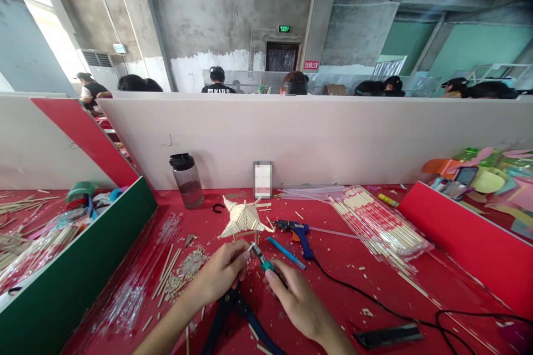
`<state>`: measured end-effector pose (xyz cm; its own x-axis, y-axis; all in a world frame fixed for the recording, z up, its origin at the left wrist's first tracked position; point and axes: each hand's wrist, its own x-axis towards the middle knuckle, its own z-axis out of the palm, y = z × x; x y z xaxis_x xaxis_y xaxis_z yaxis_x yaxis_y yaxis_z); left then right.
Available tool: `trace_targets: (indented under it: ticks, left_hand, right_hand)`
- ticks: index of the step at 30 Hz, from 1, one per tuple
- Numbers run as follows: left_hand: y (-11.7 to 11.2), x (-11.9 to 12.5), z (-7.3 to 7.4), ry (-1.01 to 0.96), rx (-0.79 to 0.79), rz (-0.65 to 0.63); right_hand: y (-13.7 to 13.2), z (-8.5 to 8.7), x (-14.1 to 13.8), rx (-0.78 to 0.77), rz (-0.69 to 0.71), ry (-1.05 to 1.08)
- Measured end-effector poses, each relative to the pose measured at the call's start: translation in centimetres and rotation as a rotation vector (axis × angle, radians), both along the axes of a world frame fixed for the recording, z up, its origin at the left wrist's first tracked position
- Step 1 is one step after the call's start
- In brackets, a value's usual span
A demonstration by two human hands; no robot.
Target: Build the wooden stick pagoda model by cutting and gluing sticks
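In the middle of the head view, my right hand [297, 297] is wrapped around small pliers [260, 258] with silver jaws and a green handle. The jaws reach to the fingertips of my left hand [220, 269], which are pinched together on something too small to make out. Just beyond both hands stands a star-shaped model [244, 217] built of pale wooden sticks. A larger cutting tool [227, 313] with dark blue handles lies beneath my hands, partly covered by them. Right of the model rest a blue glue gun [302, 236] and a blue pen [286, 253].
Stick offcuts [183, 277] and clear plastic wrappers [133, 277] litter the red table to the left. A water bottle [187, 183] stands at the back. Packed sticks [370, 222] lie right. A black cord [353, 288] crosses the right side; green [83, 266] and red [470, 249] dividers flank the space.
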<state>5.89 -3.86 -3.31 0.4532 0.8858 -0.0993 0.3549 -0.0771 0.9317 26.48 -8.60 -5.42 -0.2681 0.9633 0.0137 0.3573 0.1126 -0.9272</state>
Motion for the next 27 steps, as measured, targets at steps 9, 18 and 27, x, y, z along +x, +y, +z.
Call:
trace_targets:
  ticks: [9,18,27]
  left_hand:
    - [0.0,0.1,-0.4,0.024,0.060,0.017]
    - [0.0,0.3,-0.9,0.037,0.095,0.064]
    - [-0.1,0.5,-1.0,-0.005,0.097,0.095]
  right_hand:
    - [-0.1,-0.1,-0.1,-0.027,-0.029,-0.025]
    - [-0.1,-1.1,-0.9,0.045,-0.039,-0.090]
    - [-0.4,-1.3,-1.5,0.096,-0.082,-0.101]
